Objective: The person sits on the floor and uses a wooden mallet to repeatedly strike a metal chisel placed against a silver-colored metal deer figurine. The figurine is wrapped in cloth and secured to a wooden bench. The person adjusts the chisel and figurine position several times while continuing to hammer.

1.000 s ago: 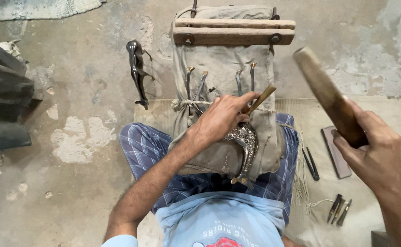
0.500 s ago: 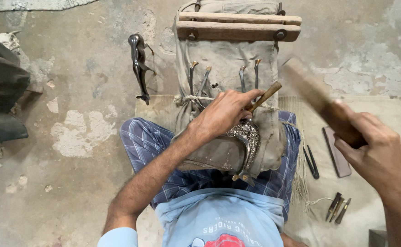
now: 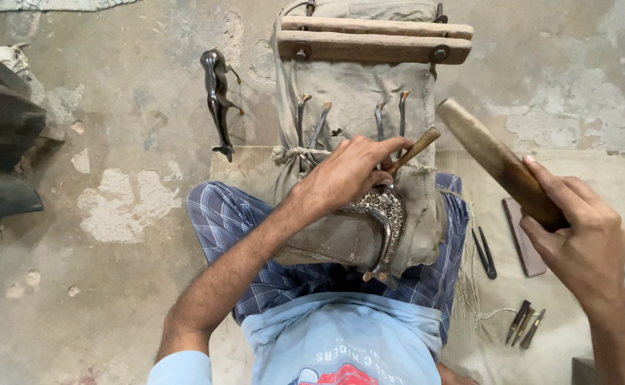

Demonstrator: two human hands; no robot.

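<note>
My left hand (image 3: 348, 173) grips a chisel with a wooden handle (image 3: 414, 151), its tip set on an ornate silver curved metal piece (image 3: 386, 217) that lies on a canvas-covered support (image 3: 355, 107) over my lap. My right hand (image 3: 576, 239) is raised at the right and closed around a wooden mallet stick (image 3: 494, 160), whose head points up and left toward the chisel handle, a short way apart from it.
Several metal tools (image 3: 312, 117) are tucked under a cord on the canvas. Two wooden bars (image 3: 373, 39) clamp the canvas top. A dark metal figurine (image 3: 217, 100) lies on the concrete floor at left. A flat stone (image 3: 523, 235), a pair of tweezers (image 3: 484, 253) and small chisels (image 3: 523, 322) rest on the mat at right.
My right hand with the mallet has swung down and left, closer to the chisel handle. My left hand keeps the chisel on the silver piece.
</note>
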